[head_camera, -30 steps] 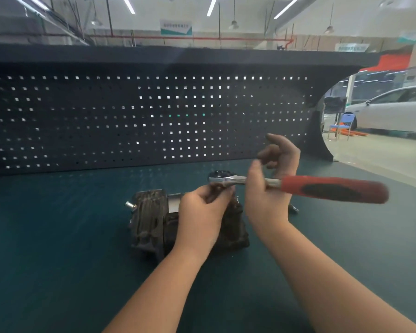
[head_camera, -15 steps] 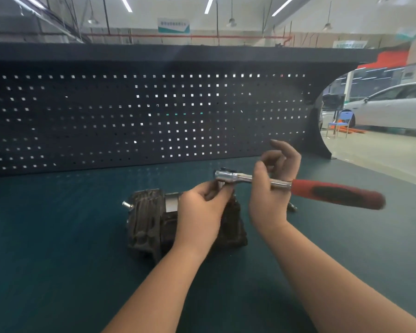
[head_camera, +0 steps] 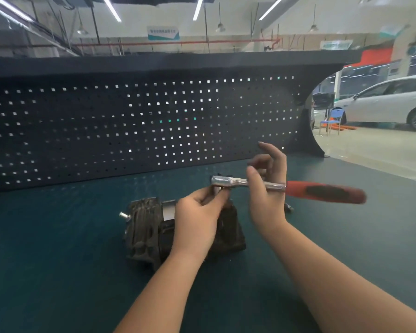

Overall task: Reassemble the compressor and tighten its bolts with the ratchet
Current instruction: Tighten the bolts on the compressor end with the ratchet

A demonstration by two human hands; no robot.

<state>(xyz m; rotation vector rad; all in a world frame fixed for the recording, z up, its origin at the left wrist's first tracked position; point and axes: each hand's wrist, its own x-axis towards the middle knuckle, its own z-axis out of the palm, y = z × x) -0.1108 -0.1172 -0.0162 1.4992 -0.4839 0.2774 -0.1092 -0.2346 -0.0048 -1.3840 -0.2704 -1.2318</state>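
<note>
A dark, ribbed compressor (head_camera: 149, 233) lies on the green bench mat (head_camera: 58, 248), a silver bolt (head_camera: 123, 215) sticking out of its left end. Above its right part I hold a ratchet (head_camera: 322, 191) with a red and black handle, level, head to the left. My right hand (head_camera: 265, 188) pinches the chrome shaft near the head, its outer fingers lifted. My left hand (head_camera: 197, 215) pinches the socket under the ratchet head, hiding the top of the compressor.
A black pegboard (head_camera: 142, 128) walls the back of the bench. A small metal part (head_camera: 289, 207) lies on the mat just behind my right wrist. Past the bench's right end are a workshop floor, a blue chair (head_camera: 332, 121) and a white car (head_camera: 389, 102).
The ratchet head has shifted slightly right and its handle has dipped a little. My right fingers have opened further around the shaft. My left hand stays at the socket.
</note>
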